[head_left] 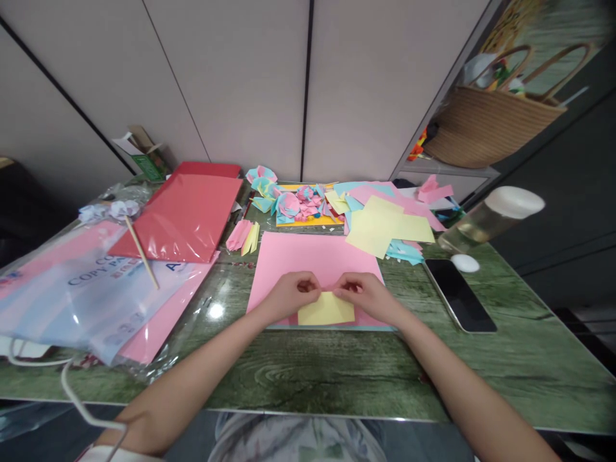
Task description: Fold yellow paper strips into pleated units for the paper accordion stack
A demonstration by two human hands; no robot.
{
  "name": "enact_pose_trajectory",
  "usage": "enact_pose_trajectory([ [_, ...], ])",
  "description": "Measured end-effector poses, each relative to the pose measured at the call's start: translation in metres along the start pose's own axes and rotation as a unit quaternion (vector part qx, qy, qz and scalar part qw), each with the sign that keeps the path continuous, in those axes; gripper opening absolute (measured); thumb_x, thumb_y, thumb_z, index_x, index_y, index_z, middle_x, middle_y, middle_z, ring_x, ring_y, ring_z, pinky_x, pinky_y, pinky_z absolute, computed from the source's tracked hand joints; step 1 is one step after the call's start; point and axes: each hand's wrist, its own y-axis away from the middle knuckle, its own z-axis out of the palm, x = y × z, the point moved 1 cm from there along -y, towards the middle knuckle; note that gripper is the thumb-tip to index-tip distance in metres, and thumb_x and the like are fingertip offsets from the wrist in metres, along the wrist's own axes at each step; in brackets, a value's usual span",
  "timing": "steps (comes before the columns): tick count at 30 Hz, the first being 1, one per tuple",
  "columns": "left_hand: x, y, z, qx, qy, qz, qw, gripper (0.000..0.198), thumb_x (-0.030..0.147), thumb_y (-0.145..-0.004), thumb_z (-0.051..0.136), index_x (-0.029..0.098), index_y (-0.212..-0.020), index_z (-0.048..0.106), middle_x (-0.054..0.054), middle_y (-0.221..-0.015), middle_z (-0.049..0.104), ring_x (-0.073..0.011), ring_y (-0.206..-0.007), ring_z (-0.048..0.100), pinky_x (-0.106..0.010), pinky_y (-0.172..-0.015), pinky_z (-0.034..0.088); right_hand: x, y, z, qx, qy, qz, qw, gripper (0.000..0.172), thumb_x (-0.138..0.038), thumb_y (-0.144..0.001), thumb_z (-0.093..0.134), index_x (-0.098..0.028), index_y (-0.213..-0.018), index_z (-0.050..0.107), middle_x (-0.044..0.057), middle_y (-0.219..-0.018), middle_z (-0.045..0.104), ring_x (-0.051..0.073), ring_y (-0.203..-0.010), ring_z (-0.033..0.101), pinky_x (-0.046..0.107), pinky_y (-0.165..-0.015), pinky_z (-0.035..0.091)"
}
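Head: yellow paper (327, 312) (fingers (312, 296) at edge)

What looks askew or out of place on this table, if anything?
No spill shows. The loose yellow sheets at the back right overlap at mismatched angles, so that pile looks untidy. At left, a thin stick lies slantwise over the copy paper bag, unlike anything beside it.

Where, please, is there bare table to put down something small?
Bare tabletop lies between the pink sheet and the front edge, between the forearms, and between the phone and the table's right edge. Crowded: the left, with the red packet, and behind the pink sheet, with paper flowers.
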Motion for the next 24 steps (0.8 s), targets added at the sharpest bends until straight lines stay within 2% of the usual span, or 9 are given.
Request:
enact_pose_trajectory([
  [5,-0.003,0.0,-0.025,-0.003,0.02,-0.018,1.0,0.029,0.032,-0.086,0.051,0.014,-0.109,0.052,-0.007,-0.106,0.056,-0.0172,-0.089,0.058,-0.037,-0.075,0.05,0.01,-0.002,-0.024,0.013,-0.016,0.001,1.0,0.024,-0.039,-0.076,0.055,-0.017,-0.072,0.06,0.0,-0.068,0.056,0.012,-0.063,0.044,0.025,-0.058,0.032],
  [8,-0.005,-0.001,-0.038,0.025,0.036,-0.027,0.999,0.029,0.033,-0.086,0.051,0.014,-0.109,0.052,-0.007,-0.105,0.056,-0.0167,-0.087,0.058,-0.036,-0.074,0.05,0.015,-0.003,-0.033,0.033,-0.03,0.007,0.999,0.026,-0.042,-0.077,0.053,-0.016,-0.072,0.057,0.0,-0.066,0.053,0.012,-0.062,0.044,0.025,-0.058,0.032],
  [10,-0.006,-0.002,-0.039,0.044,0.045,-0.025,0.998,0.03,0.034,-0.087,0.05,0.014,-0.109,0.052,-0.007,-0.103,0.057,-0.016,-0.085,0.058,-0.035,-0.072,0.05,0.016,-0.003,-0.032,0.041,-0.037,0.008,0.998,0.027,-0.043,-0.077,0.052,-0.017,-0.072,0.055,-0.001,-0.065,0.051,0.012,-0.062,0.044,0.025,-0.058,0.033],
  [13,-0.004,-0.004,-0.027,0.06,0.046,-0.007,0.997,0.03,0.035,-0.087,0.049,0.014,-0.108,0.052,-0.006,-0.101,0.057,-0.0157,-0.084,0.058,-0.035,-0.072,0.05,0.012,-0.004,-0.021,0.028,-0.042,0.005,0.999,0.026,-0.042,-0.077,0.052,-0.017,-0.071,0.054,0.0,-0.066,0.051,0.012,-0.061,0.044,0.025,-0.057,0.033],
  [19,0.005,0.003,0.008,0.051,0.013,0.021,0.998,0.022,0.034,-0.085,0.053,0.012,-0.088,0.057,-0.002,-0.085,0.059,-0.0133,-0.075,0.057,-0.031,-0.068,0.048,0.0,-0.002,-0.001,-0.038,-0.036,-0.01,0.999,0.013,-0.03,-0.072,0.057,-0.017,-0.07,0.056,-0.001,-0.065,0.052,0.011,-0.062,0.043,0.024,-0.056,0.033],
  [24,0.015,0.011,0.018,0.029,0.018,0.05,0.998,0.016,0.03,-0.078,0.056,0.016,-0.074,0.062,0.002,-0.071,0.061,-0.0118,-0.068,0.052,-0.023,-0.06,0.038,-0.004,0.002,0.006,-0.081,-0.033,-0.013,0.996,0.006,-0.022,-0.07,0.054,-0.018,-0.067,0.056,-0.003,-0.063,0.051,0.01,-0.06,0.041,0.023,-0.055,0.031],
])
